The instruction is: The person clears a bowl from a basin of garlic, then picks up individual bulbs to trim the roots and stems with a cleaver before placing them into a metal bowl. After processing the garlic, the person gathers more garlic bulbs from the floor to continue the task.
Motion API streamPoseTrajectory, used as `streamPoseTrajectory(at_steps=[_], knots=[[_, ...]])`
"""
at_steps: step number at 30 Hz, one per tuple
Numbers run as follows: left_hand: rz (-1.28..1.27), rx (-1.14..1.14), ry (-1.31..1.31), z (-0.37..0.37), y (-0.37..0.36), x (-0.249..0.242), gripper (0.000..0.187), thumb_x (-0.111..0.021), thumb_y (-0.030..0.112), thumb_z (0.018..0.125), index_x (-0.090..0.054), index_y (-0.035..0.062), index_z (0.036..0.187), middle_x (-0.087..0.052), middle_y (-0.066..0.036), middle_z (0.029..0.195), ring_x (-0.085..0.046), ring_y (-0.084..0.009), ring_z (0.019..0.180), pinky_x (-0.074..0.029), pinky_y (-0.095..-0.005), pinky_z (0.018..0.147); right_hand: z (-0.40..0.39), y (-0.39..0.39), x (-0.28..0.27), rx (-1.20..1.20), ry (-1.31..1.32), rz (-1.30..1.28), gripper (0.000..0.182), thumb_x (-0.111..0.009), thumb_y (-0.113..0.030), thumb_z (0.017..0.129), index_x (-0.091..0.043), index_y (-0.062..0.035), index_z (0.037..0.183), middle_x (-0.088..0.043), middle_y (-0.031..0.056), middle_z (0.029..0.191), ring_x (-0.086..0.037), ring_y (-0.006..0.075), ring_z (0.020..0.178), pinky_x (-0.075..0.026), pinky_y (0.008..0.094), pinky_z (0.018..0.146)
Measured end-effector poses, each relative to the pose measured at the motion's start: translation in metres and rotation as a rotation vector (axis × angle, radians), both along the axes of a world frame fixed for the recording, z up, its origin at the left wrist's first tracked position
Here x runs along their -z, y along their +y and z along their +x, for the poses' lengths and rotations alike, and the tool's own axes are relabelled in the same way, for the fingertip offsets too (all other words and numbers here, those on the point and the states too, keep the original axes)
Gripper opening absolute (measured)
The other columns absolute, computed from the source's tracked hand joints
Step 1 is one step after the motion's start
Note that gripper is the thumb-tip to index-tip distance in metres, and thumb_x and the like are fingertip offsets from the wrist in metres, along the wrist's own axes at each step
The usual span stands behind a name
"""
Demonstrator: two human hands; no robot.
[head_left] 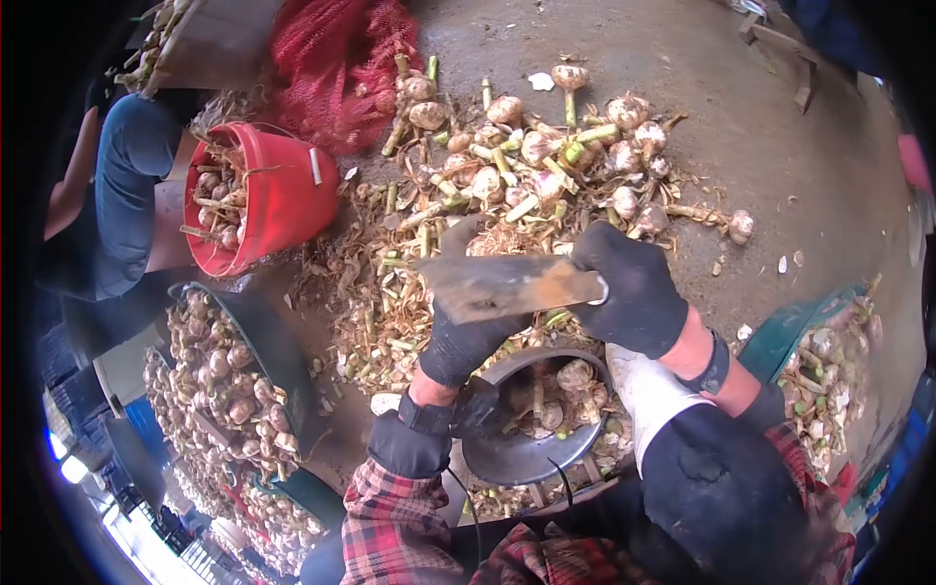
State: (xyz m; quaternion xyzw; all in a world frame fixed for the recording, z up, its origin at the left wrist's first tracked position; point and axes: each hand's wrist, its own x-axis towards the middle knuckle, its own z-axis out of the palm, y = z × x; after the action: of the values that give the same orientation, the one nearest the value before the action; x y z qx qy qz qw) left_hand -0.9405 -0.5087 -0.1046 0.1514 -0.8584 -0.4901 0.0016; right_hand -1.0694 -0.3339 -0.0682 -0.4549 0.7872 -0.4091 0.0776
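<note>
Two gloved hands work in front of me, a little apart, with one broad, brown-stained blade (507, 288) running between them above the floor (770, 146). The right hand (634, 292) is closed around the end of that blade; the left hand (468, 341) is partly behind it, and I can't tell whether its fingers grip anything, though one tuft of roots (502, 240) shows just past the blade's edge. Beyond them lies one heap of garlic (541, 151), well over a dozen bulbs with stalks, too jumbled to count exactly, and one stemmed bulb (741, 226) sits out at its right edge. Below the hands stands one metal bowl (531, 476) with at least three bulbs inside. I count three green tubs holding garlic: two to the left (261, 341) and one to the right (792, 327). There is one red bucket (297, 195) of bulbs, its single pale strip (315, 167) too small for me to read, and one red mesh sack (331, 68). One other person's bent knee (136, 132) shows beside the bucket.
</note>
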Motion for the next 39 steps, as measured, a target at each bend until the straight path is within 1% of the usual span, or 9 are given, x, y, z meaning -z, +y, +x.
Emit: streamPoseTrajectory(at_steps=[3, 7, 12, 19, 27, 33, 35, 38, 39], knots=[[0.746, -0.275, 0.012, -0.007, 0.018, -0.051, 0.059, -0.079, 0.015, 0.078, -0.052, 0.0064, 0.129, -0.066, -0.005, 0.109, -0.062, -0.0161, 0.098, -0.051, -0.0324, 0.088, 0.0, 0.0, -0.011, -0.072, -0.004, 0.056, 0.039, -0.076, -0.012, 0.06, -0.052, -0.0056, 0.09, -0.053, 0.012, 0.08, -0.061, 0.0334, 0.064, -0.049, 0.0415, 0.054], [0.387, -0.145, -0.133, 0.008, 0.013, -0.026, 0.055, -0.077, 0.012, 0.079, -0.054, 0.0045, 0.128, -0.064, -0.011, 0.117, -0.06, -0.0185, 0.106, -0.051, -0.034, 0.091, 0.0, 0.005, -0.011, -0.088, -0.001, 0.129, 0.041, -0.076, -0.013, 0.058, -0.054, -0.0058, 0.091, -0.053, 0.0112, 0.081, -0.061, 0.0318, 0.064, -0.049, 0.0418, 0.054], [0.734, -0.114, -0.09, 0.023, 0.012, -0.013, 0.054, -0.07, 0.01, 0.083, -0.05, 0.0006, 0.132, -0.06, -0.012, 0.125, -0.059, -0.0216, 0.111, -0.048, -0.0338, 0.096, 0.0, 0.009, 0.012, -0.131, 0.028, 0.16, 0.037, -0.075, -0.014, 0.059, -0.054, -0.006, 0.089, -0.054, 0.0102, 0.081, -0.061, 0.0312, 0.066, -0.049, 0.0409, 0.055], [0.511, -0.004, -0.36, 0.022, 0.013, -0.02, 0.053, -0.072, 0.012, 0.082, -0.051, 0.0015, 0.13, -0.061, -0.01, 0.122, -0.061, -0.0194, 0.107, -0.049, -0.0316, 0.094, 0.005, 0.009, 0.05, -0.097, -0.008, 0.026, 0.037, -0.078, -0.021, 0.061, -0.054, -0.0083, 0.087, -0.055, 0.0104, 0.081, -0.062, 0.0307, 0.068, -0.05, 0.0407, 0.055], [0.509, -0.119, 0.095, 0.014, 0.024, -0.062, 0.054, -0.079, 0.026, 0.064, -0.058, 0.0003, 0.107, -0.065, -0.008, 0.097, -0.063, -0.0162, 0.089, -0.052, -0.0323, 0.077, -0.024, 0.04, 0.1, 0.201, -0.068, 0.477, 0.025, -0.076, -0.021, 0.067, -0.06, -0.0084, 0.083, -0.063, 0.0126, 0.079, -0.064, 0.0325, 0.069, -0.052, 0.043, 0.061], [-0.02, -0.061, 0.032, -0.006, 0.002, -0.037, 0.069, -0.087, 0.014, 0.056, -0.054, 0.0006, 0.114, -0.067, -0.007, 0.098, -0.065, -0.0164, 0.087, -0.054, -0.0284, 0.077, 0.002, 0.009, 0.026, -0.031, -0.076, 0.03, 0.032, -0.075, -0.012, 0.062, -0.057, -0.0072, 0.087, -0.06, 0.0126, 0.081, -0.063, 0.0337, 0.069, -0.052, 0.0417, 0.058], [0.776, -0.341, 0.0, -0.007, 0.019, -0.067, 0.059, -0.082, 0.009, 0.067, -0.054, 0.0004, 0.119, -0.069, -0.007, 0.092, -0.068, -0.0178, 0.086, -0.057, -0.0284, 0.075, 0.005, 0.004, 0.019, -0.08, -0.036, 0.053, 0.033, -0.075, -0.013, 0.061, -0.056, -0.0074, 0.088, -0.059, 0.0119, 0.08, -0.063, 0.0329, 0.067, -0.052, 0.0414, 0.057], [0.832, -0.279, -0.065, 0.023, 0.006, -0.002, 0.054, -0.083, 0.012, 0.067, -0.06, 0.0013, 0.114, -0.069, -0.007, 0.094, -0.067, -0.0173, 0.083, -0.056, -0.0284, 0.076, 0.004, 0.007, 0.029, -0.102, 0.011, 0.075, 0.034, -0.075, -0.014, 0.061, -0.056, -0.0077, 0.089, -0.056, 0.0104, 0.078, -0.063, 0.0312, 0.066, -0.051, 0.0406, 0.054], [0.405, -0.07, 0.084, 0.014, 0.006, -0.009, 0.05, -0.082, 0.012, 0.066, -0.061, 0.0016, 0.111, -0.068, -0.007, 0.096, -0.067, -0.0171, 0.083, -0.055, -0.0286, 0.075, 0.004, 0.009, 0.037, -0.082, 0.028, 0.064, 0.034, -0.074, -0.014, 0.061, -0.055, -0.0078, 0.089, -0.055, 0.0095, 0.076, -0.063, 0.0303, 0.065, -0.05, 0.0401, 0.054]])
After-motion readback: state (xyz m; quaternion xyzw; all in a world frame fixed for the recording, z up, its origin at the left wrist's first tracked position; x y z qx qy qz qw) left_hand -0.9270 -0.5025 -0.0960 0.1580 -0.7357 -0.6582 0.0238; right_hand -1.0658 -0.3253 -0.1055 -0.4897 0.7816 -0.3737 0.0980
